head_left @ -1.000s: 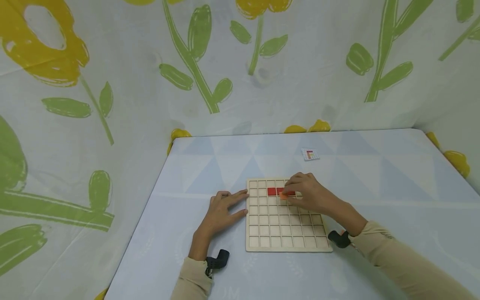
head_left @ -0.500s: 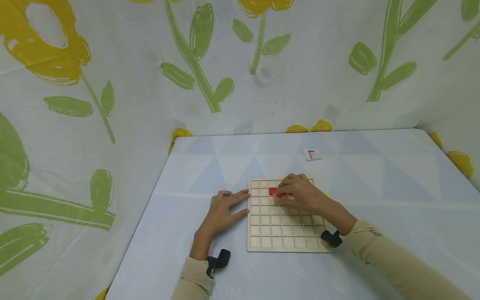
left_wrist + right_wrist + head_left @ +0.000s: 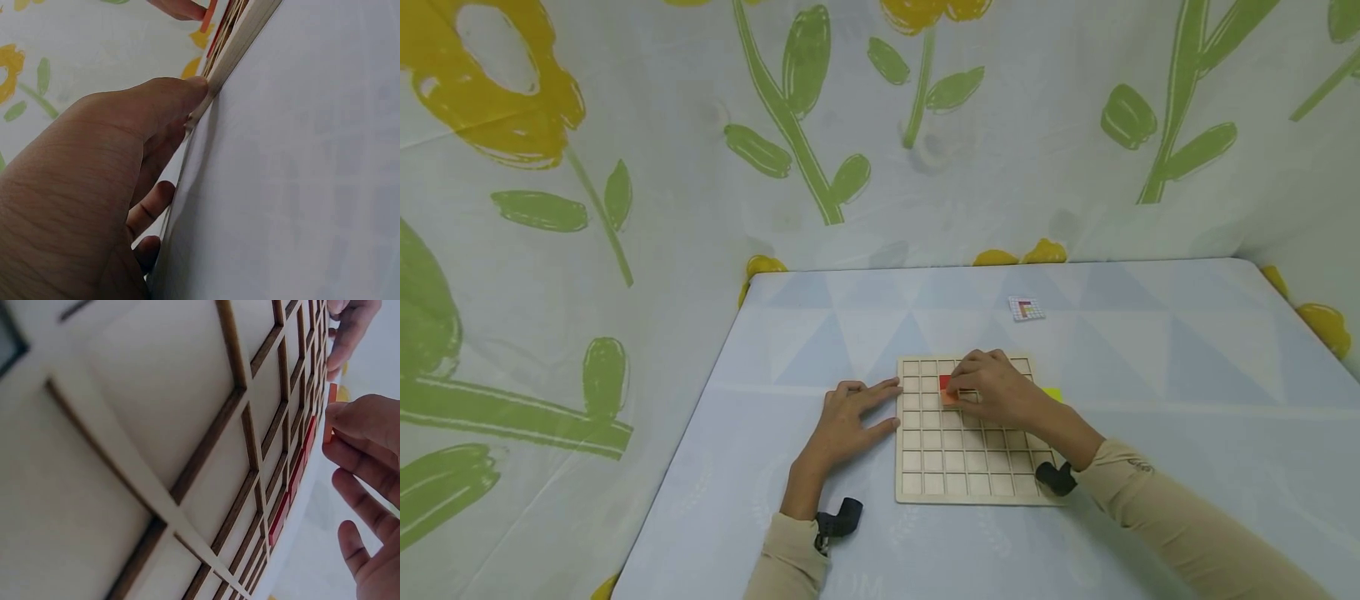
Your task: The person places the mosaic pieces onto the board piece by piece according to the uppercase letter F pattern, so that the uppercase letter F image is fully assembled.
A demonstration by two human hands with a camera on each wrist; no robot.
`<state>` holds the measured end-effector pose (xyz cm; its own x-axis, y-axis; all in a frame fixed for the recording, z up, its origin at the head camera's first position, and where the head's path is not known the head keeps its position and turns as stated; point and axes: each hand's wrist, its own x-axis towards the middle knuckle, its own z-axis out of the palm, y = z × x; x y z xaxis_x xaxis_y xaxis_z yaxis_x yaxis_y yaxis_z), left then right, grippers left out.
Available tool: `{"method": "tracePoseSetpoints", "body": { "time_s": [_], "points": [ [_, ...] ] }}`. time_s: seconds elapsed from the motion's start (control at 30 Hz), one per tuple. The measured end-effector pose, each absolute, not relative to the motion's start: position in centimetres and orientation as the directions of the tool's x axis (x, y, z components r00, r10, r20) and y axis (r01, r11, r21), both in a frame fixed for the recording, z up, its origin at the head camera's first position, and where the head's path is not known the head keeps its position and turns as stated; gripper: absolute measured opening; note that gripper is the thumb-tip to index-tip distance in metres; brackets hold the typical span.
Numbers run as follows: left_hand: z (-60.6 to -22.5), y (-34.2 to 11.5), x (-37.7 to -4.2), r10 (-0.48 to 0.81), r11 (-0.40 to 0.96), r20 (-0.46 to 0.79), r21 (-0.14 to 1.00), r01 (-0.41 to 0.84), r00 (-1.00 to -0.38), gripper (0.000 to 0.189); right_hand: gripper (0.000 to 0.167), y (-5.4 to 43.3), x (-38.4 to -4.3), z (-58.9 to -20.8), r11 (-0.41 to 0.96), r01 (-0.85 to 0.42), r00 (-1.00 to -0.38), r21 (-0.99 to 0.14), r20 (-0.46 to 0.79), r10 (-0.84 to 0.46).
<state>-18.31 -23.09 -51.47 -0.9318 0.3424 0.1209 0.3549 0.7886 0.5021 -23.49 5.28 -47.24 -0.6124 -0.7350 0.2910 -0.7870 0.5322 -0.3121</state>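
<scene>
A wooden grid board (image 3: 936, 461) lies flat on the table. My right hand (image 3: 994, 390) pinches a square orange tile (image 3: 950, 400) between thumb and finger over the upper left part of the grid. The right wrist view shows the orange tile (image 3: 332, 394) standing clear of the board's face, and several red tiles (image 3: 296, 477) set in a row of cells. In the head view that hand covers most of this row; one red tile (image 3: 944, 381) shows. My left hand (image 3: 844, 423), fingers spread, touches the board's left edge with fingertips and thumb.
Beyond the board lies a small card (image 3: 1026, 309) printed with a coloured grid pattern. A yellow piece (image 3: 1054, 393) at the board's right edge is partly hidden by my right arm. Flowered cloth (image 3: 1000, 183) hangs behind the table (image 3: 820, 333).
My right hand has carried the orange tile left along the grid, from below the row's middle to below its left red tile. More of the yellow piece shows. The left hand stays in place.
</scene>
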Motion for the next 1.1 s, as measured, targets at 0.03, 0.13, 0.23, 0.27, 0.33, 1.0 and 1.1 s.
{"method": "tracePoseSetpoints", "body": {
  "time_s": [0.03,0.13,0.23,0.27,0.33,1.0,1.1],
  "points": [
    [-51.49,-23.09,-18.32,0.343,0.789,0.123,0.501,0.356,-0.931,0.051,0.010,5.25,-23.48,-47.22,0.535,-0.787,-0.613,-0.306,0.291,-0.735],
    [-51.58,-23.11,-18.37,0.343,0.794,0.125,0.492,0.358,-0.931,0.051,0.010,5.26,-23.43,-47.21,0.537,-0.793,-0.607,-0.287,0.297,-0.737],
    [-51.64,-23.14,-18.38,0.343,0.797,0.123,0.486,0.358,-0.931,0.052,0.010,5.25,-23.42,-47.33,0.534,-0.802,-0.596,-0.267,0.303,-0.744],
    [-51.64,-23.13,-18.39,0.343,0.798,0.122,0.486,0.357,-0.931,0.052,0.009,5.24,-23.43,-47.39,0.534,-0.805,-0.592,-0.258,0.303,-0.747],
    [-51.65,-23.12,-18.41,0.345,0.796,0.121,0.488,0.358,-0.931,0.052,0.009,5.23,-23.47,-47.50,0.534,-0.811,-0.585,-0.240,0.303,-0.752],
    [-51.77,-23.07,-18.52,0.332,0.799,0.114,0.494,0.344,-0.936,0.052,0.007,5.11,-23.34,-47.53,0.527,-0.838,-0.542,-0.137,0.314,-0.780],
    [-51.75,-23.10,-18.47,0.332,0.799,0.113,0.494,0.343,-0.937,0.052,0.007,5.29,-23.13,-47.19,0.533,-0.824,-0.566,-0.190,0.307,-0.765]
  ]
}}
